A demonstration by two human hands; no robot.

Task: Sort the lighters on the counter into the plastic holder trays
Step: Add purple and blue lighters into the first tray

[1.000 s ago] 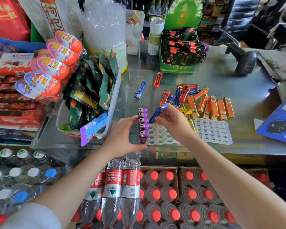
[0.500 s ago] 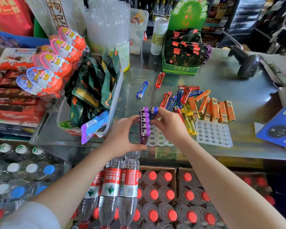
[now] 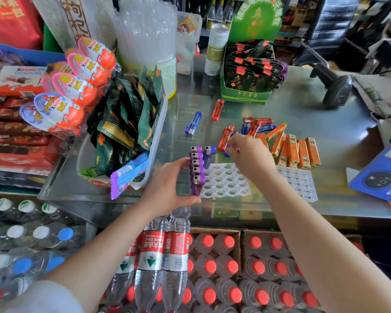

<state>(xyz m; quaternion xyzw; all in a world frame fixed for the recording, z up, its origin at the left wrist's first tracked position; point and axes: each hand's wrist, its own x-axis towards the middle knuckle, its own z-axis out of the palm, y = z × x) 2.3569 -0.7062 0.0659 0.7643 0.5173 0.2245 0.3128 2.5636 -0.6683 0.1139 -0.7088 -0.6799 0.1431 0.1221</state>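
A white holder tray (image 3: pixel 226 181) with round holes lies near the glass counter's front edge. A row of purple lighters (image 3: pixel 196 168) stands along its left side, and my left hand (image 3: pixel 167 186) grips that row. One blue lighter (image 3: pixel 209 154) stands in the tray beside the purple ones. My right hand (image 3: pixel 251 157) is over the pile of loose red and blue lighters (image 3: pixel 253 126), fingers curled down onto a blue one; its grip is hidden. Orange lighters (image 3: pixel 296 152) lie in a row to the right. A second tray (image 3: pixel 298 181) with square cells sits beside the first.
A single blue lighter (image 3: pixel 193 123) and a red one (image 3: pixel 217 107) lie further back. A clear bin of green packets (image 3: pixel 127 123) stands left, a green display box (image 3: pixel 248 86) behind, a barcode scanner (image 3: pixel 336 86) and blue box (image 3: pixel 384 175) right. Water bottles (image 3: pixel 163 256) fill the space below the counter.
My right hand set its blue lighter upright in the tray next to the purple row, let go, and moved right to the loose pile. My left hand stayed on the purple row.
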